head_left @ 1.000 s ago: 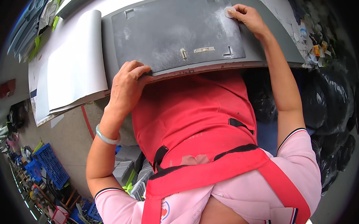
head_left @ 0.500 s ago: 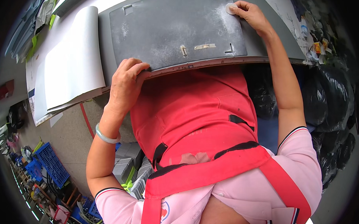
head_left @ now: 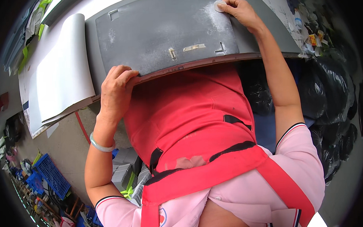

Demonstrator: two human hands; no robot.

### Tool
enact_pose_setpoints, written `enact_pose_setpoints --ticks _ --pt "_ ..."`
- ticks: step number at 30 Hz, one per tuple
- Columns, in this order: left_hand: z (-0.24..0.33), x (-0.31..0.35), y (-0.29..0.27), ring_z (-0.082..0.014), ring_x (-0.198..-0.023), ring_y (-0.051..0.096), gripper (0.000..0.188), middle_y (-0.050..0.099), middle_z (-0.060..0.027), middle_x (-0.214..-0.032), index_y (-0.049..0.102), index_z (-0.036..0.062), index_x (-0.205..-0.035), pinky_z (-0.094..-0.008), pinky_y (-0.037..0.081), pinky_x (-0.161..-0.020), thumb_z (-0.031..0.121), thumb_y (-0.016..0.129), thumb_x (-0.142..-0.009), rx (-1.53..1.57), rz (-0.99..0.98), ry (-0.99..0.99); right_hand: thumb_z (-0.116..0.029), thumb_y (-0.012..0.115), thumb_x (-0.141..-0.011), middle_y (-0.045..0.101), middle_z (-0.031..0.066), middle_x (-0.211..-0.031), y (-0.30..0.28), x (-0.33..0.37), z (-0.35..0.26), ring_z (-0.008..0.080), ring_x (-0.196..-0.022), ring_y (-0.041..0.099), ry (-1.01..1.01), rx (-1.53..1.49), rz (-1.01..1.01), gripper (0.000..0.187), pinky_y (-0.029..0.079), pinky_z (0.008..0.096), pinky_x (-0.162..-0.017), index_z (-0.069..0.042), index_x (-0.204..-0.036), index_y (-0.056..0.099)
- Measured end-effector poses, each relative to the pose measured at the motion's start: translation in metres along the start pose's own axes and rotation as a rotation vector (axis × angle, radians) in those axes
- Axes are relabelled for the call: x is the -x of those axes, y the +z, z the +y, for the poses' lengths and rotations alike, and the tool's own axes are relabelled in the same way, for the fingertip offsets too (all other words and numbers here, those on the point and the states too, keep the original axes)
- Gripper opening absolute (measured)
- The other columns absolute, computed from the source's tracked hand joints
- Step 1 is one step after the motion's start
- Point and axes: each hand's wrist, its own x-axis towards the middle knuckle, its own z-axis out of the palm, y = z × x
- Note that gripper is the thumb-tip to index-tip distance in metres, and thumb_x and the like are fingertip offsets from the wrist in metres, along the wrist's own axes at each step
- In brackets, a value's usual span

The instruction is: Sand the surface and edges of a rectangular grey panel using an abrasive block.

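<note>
Rubbing a small white round pad (head_left: 219, 6) over the dusty grey panel (head_left: 167, 38) at 12 o'clock on the tabletop (head_left: 66, 21), right hand (head_left: 242, 11) pinches it w/ fingertips. Left hand (head_left: 116, 89), fingers curled shut over the panel's near edge at 9 o'clock, should brace firmly; work the pad in even, overlapping passes.

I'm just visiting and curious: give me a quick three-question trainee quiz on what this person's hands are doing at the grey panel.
1. True or false: the left hand grips the near edge of the grey panel.
2. What does the right hand press on the panel? A) a small white round pad B) a blue crate C) a black bag
3. What lies on the table left of the panel?

Key: 1 true; 2 A; 3 curled white sheets.
</note>
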Motion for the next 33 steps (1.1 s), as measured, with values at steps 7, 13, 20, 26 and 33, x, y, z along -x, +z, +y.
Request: enact_pose_setpoints --ticks 7,13,20,26,33 --pt "0.0 0.002 0.0 -0.0279 -0.086 0.064 0.014 0.066 -0.0084 -0.092 0.07 0.0032 -0.093 -0.0387 0.053 -0.076 0.002 0.075 -0.08 -0.022 0.018 0.002 -0.038 0.073 -0.095 0.065 -0.0037 -0.09 0.008 0.001 -0.004 0.0075 -0.089 0.056 0.002 -0.034 0.022 0.033 0.044 0.025 -0.084 -0.006 -0.101 0.072" --pt "0.0 0.002 0.0 -0.0284 -0.087 0.064 0.015 0.066 -0.009 -0.093 0.07 0.0031 -0.094 -0.0387 0.053 -0.076 0.002 0.075 -0.08 -0.022 0.019 0.012 -0.037 0.072 -0.095 0.065 -0.0031 -0.089 0.01 0.001 -0.006 0.0078 -0.087 0.056 -0.008 0.001 0.044 0.032 0.045 0.025 -0.082 -0.006 -0.102 0.072" --pt "-0.001 0.001 0.0 -0.0285 -0.087 0.064 0.015 0.066 -0.0093 -0.093 0.07 0.0029 -0.094 -0.0387 0.053 -0.076 0.002 0.075 -0.08 -0.003 0.015 0.004 -0.039 0.07 -0.096 0.065 -0.0033 -0.089 0.011 0.004 -0.002 0.0076 -0.086 0.056 -0.05 0.051 0.064 0.034 0.045 0.025 -0.081 -0.006 -0.103 0.072" --pt "-0.001 0.003 -0.005 -0.0283 -0.087 0.063 0.013 0.065 -0.0089 -0.092 0.07 0.003 -0.093 -0.0389 0.052 -0.077 0.006 0.075 -0.082 -0.023 0.001 -0.016 -0.039 0.07 -0.096 0.065 -0.0035 -0.09 0.016 0.003 -0.008 0.0075 -0.087 0.056 -0.058 0.071 0.079 0.035 0.045 0.0247 -0.082 -0.005 -0.103 0.072" --pt "0.024 -0.04 0.026 -0.0309 -0.092 0.064 0.016 0.065 -0.0094 -0.098 0.071 0.0052 -0.1 -0.0403 0.053 -0.082 0.019 0.069 -0.093 -0.06 -0.024 0.12 -0.032 0.07 -0.095 0.067 -0.0018 -0.089 0.01 0.009 -0.01 0.0077 -0.084 0.058 -0.018 -0.018 0.054 0.03 0.047 0.0244 -0.08 -0.003 -0.102 0.072"
